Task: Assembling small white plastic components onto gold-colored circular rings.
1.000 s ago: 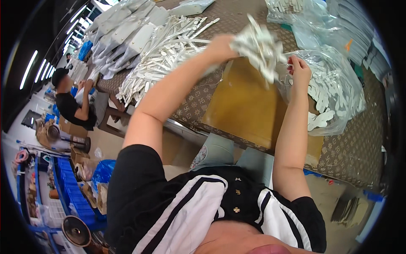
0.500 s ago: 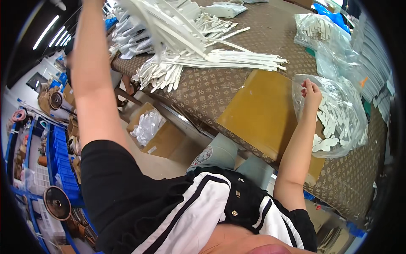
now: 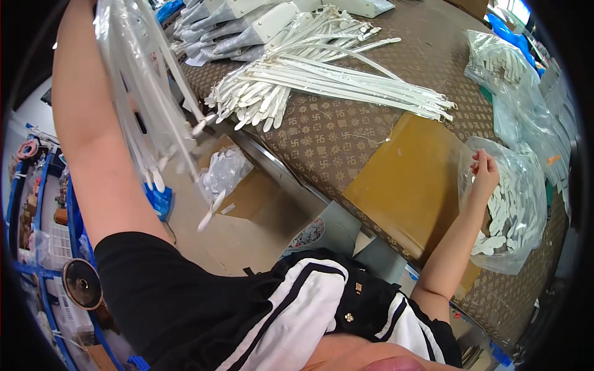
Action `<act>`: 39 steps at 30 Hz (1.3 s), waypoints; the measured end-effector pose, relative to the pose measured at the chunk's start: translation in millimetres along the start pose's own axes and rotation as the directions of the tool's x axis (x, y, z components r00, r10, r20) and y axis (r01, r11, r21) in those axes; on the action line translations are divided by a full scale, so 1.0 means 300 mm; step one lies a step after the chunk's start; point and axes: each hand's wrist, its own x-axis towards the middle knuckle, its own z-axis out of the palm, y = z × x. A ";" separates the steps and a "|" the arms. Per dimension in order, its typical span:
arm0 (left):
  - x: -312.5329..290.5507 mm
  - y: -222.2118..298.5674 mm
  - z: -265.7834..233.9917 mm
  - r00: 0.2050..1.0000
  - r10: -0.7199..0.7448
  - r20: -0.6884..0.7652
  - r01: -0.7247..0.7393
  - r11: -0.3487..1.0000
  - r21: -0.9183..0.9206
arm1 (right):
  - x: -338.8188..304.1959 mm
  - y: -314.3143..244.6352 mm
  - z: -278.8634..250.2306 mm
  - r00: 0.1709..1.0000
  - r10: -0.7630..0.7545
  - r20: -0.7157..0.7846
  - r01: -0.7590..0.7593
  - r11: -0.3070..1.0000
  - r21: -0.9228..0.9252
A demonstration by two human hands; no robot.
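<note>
My left arm reaches up past the top left edge, so my left hand is out of view. Beside that forearm, clear of the table's left edge, hangs a blurred bundle of white straps with clear plastic wrap and paddle-shaped ends. On the right, my right hand has its fingers curled together over the left edge of a clear plastic bag. Whether anything is pinched in them cannot be made out. White flat tabs fill the bag. A pile of long white straps lies on the table.
A brown patterned cloth covers the table, with a tan board on it. White handbags are stacked at the far left. Another plastic bag lies far right. Below stand a cardboard box and blue shelving.
The strap bundle has swung left from over the table to beyond its edge, along with my left arm. My right hand stays at the bag. The view has shifted slightly.
</note>
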 end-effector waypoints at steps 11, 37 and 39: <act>0.402 -0.813 0.743 0.978 -0.070 0.196 -0.046 0.847 0.530 | -0.057 -0.046 0.073 0.999 -0.051 0.013 0.052 0.995 -0.085; 0.031 -1.391 1.462 0.916 0.035 0.400 -0.381 0.391 0.838 | -0.156 -0.175 0.150 0.982 -0.145 0.120 0.169 0.958 -0.232; 0.013 -1.362 1.442 0.834 0.307 0.459 -0.535 0.243 0.809 | -0.165 -0.188 0.167 0.975 -0.175 0.136 0.200 0.961 -0.194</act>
